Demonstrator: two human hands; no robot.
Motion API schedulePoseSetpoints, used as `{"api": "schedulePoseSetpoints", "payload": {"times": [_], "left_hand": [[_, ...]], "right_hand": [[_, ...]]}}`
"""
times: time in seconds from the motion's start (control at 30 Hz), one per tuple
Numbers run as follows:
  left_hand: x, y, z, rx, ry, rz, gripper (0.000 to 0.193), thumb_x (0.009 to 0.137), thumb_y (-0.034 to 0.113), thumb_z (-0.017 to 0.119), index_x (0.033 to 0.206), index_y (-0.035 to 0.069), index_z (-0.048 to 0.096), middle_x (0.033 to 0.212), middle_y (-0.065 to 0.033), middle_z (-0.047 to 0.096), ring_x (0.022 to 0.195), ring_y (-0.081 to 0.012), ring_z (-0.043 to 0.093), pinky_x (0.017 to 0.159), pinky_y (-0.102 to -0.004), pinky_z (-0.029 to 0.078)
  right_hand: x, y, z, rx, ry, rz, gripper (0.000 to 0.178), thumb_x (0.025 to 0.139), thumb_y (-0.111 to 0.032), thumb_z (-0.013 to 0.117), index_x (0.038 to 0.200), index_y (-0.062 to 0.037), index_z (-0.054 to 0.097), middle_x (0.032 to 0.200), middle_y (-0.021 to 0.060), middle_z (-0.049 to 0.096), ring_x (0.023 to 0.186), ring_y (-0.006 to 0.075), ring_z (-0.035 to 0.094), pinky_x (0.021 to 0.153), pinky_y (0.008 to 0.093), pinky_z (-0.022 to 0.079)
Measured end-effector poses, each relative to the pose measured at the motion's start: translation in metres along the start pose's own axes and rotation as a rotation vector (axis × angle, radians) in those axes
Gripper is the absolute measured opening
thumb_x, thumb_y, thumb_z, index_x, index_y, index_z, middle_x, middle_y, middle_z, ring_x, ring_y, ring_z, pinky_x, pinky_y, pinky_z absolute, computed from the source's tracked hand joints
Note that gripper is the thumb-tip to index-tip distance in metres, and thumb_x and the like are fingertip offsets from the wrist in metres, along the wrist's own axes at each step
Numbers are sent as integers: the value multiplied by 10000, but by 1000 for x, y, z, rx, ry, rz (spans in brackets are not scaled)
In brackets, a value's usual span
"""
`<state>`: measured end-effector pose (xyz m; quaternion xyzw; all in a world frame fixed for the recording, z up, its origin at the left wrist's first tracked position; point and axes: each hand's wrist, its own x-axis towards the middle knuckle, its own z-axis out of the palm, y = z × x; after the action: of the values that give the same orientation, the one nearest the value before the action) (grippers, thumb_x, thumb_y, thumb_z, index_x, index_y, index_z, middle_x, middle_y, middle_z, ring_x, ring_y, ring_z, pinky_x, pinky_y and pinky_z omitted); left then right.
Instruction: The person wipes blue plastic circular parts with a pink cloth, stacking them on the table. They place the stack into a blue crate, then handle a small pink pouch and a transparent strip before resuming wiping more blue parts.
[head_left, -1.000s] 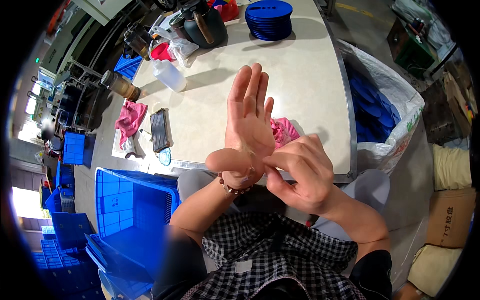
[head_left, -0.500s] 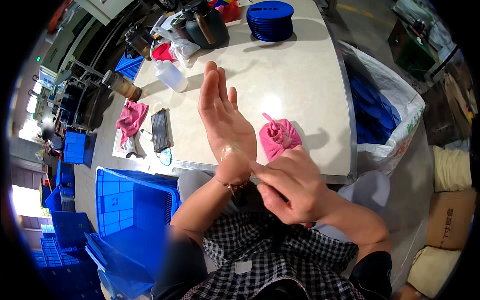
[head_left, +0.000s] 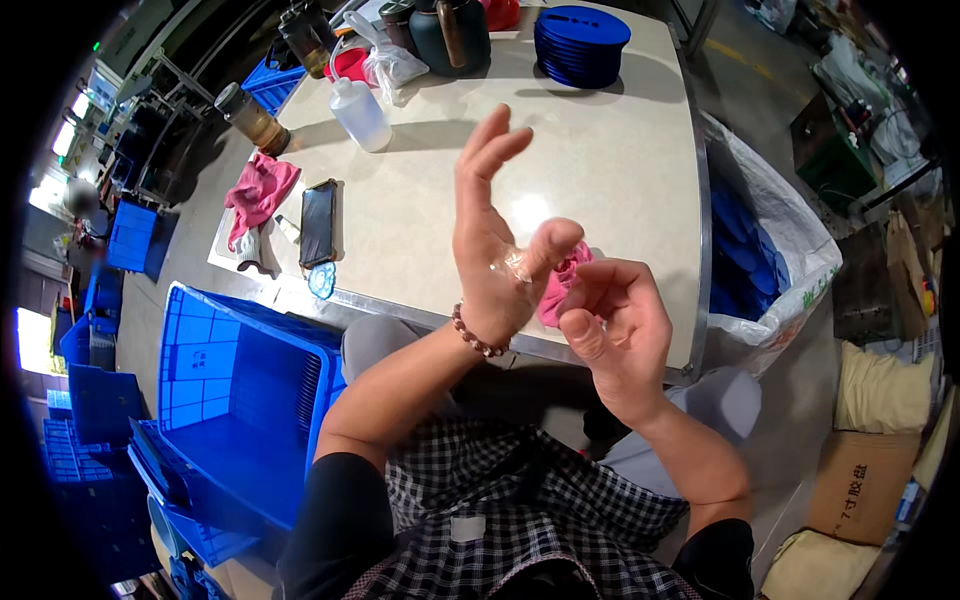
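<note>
My left hand (head_left: 490, 240) is raised over the table's front part, fingers extended and thumb apart, holding nothing. A clear, shiny patch (head_left: 514, 265), perhaps film or liquid, lies near the base of its thumb. A beaded bracelet (head_left: 474, 335) circles that wrist. My right hand (head_left: 628, 335) is beside it, palm partly turned up. Its fingers are curved and apart from the thumb, with nothing visible between them. Behind both hands sits a pink cloth bundle (head_left: 556, 292), mostly hidden by them.
On the pale table (head_left: 430, 170) are a phone (head_left: 318, 222), pink cloth (head_left: 262, 195), squeeze bottle (head_left: 361, 118), jug (head_left: 450, 40) and a stack of blue discs (head_left: 580, 50). A blue crate (head_left: 245, 385) stands at left, a white sack (head_left: 790, 220) of blue pieces at right.
My right hand has drawn away from my left wrist and turned, its fingers loosening from a pointing pose. My left hand has rotated, with its thumb now out toward the right. The view has shifted slightly.
</note>
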<state>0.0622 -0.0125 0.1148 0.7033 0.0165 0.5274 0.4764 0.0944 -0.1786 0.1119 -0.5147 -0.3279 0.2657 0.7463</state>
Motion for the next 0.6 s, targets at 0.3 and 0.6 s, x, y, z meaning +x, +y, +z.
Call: {"api": "schedulePoseSetpoints", "payload": {"times": [0.3, 0.6], "left_hand": [[11, -10, -8, 424, 46, 203, 861, 712, 559, 883, 1324, 37, 574, 1538, -203, 455, 1355, -361, 504, 1096, -455, 398], [12, -5, -7, 557, 112, 223, 729, 715, 375, 936, 1280, 55, 605, 1521, -198, 476, 1328, -342, 498, 1081, -441, 339]], "right_hand": [[-1, 3, 8, -230, -134, -64, 150, 953, -165, 762, 985, -44, 679, 899, -4, 678, 761, 76, 561, 694, 261, 436], [-6, -20, 6, -174, -176, 2, 119, 966, -115, 699, 914, -23, 645, 832, -17, 609, 725, 55, 484, 664, 228, 415]]}}
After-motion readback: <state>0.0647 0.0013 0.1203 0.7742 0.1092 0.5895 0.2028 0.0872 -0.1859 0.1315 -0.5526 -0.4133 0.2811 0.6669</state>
